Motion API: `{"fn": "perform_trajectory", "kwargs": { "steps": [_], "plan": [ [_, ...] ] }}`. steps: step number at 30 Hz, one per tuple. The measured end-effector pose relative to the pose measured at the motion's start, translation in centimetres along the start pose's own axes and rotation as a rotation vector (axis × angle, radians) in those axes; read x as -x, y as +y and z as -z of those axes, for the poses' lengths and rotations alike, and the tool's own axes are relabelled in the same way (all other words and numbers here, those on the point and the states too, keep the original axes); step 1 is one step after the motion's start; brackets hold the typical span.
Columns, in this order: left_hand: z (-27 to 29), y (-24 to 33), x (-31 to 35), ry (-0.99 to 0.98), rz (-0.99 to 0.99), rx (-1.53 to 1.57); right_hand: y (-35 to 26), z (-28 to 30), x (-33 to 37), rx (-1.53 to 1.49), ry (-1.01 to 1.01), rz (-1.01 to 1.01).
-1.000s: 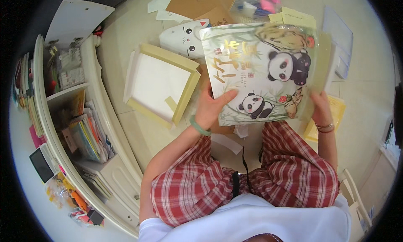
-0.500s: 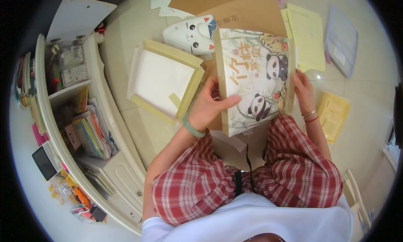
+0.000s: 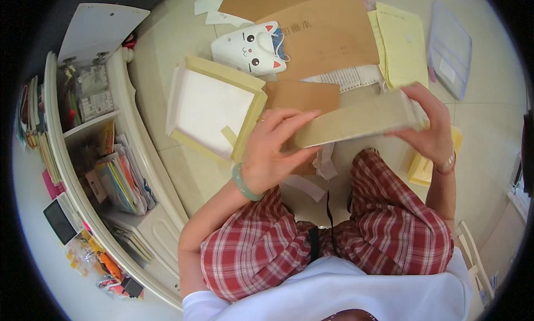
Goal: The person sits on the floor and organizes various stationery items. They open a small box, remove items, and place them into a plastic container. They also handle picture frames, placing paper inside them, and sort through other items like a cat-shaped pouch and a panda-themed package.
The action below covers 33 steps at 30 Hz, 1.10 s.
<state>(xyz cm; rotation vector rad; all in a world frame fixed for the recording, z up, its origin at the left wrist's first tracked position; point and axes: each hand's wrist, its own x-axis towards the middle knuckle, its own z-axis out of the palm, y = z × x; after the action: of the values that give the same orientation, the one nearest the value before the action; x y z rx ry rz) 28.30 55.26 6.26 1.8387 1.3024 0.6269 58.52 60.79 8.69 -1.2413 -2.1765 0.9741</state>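
Observation:
Between my two hands, above my knees, is a flat cardboard box (image 3: 356, 118) turned on edge. Its plain beige side faces up, and its printed panda face is out of sight. My left hand (image 3: 272, 146), with a green bangle at the wrist, grips the box's left end, thumb below and fingers above. My right hand (image 3: 431, 123) clasps the right end, which is smeared by motion. Left of the box, an open shallow box tray (image 3: 183, 68) with a white inside and yellowish walls rests on the floor.
Beyond my hands lie a large brown paper drawing pad (image 3: 334, 37), a white cat-faced bag (image 3: 242, 48) and yellow sheets (image 3: 400, 45). A clear plastic folder (image 3: 451, 54) and a yellow packet (image 3: 423, 168) are at right. An open-doored white cabinet (image 3: 161, 182) stands at left.
The box has tipped from showing its panda-printed face to showing its plain narrow side. My right hand has shifted its hold and moved right, uncovering the drawing pad behind.

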Motion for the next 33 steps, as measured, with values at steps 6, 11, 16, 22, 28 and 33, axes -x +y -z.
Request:
{"fn": "perform_trajectory", "kwargs": {
  "steps": [6, 11, 16, 22, 28, 33],
  "plan": [
    [3.1, 0.1, -1.5, 0.222, 0.264, 0.329, -4.7, -0.9, 0.3, 0.106, 0.498, 0.490],
    [1.9, -0.3, -4.3, -0.047, 0.750, 1.190, 0.1, -6.7, 1.4, 0.315, 0.213, 0.598],
    [0.2, -2.5, -3.1, -0.102, 0.674, 0.741, 0.4, -10.2, 3.0, 0.026, -0.207, 0.319],
    [-0.6, -0.8, -1.0, -0.223, 0.494, 0.699, -0.1, -8.6, -1.8, -0.053, 0.109, 0.040],
    [-0.7, 0.3, -2.0, -0.381, 0.484, 0.586, 0.7, -8.8, -4.0, 0.131, 0.198, 0.102],
    [-1.6, 0.3, -0.6, -0.399, 0.563, 0.571, 3.7, -8.5, -5.1, -0.037, -0.048, 0.060]
  ]
}}
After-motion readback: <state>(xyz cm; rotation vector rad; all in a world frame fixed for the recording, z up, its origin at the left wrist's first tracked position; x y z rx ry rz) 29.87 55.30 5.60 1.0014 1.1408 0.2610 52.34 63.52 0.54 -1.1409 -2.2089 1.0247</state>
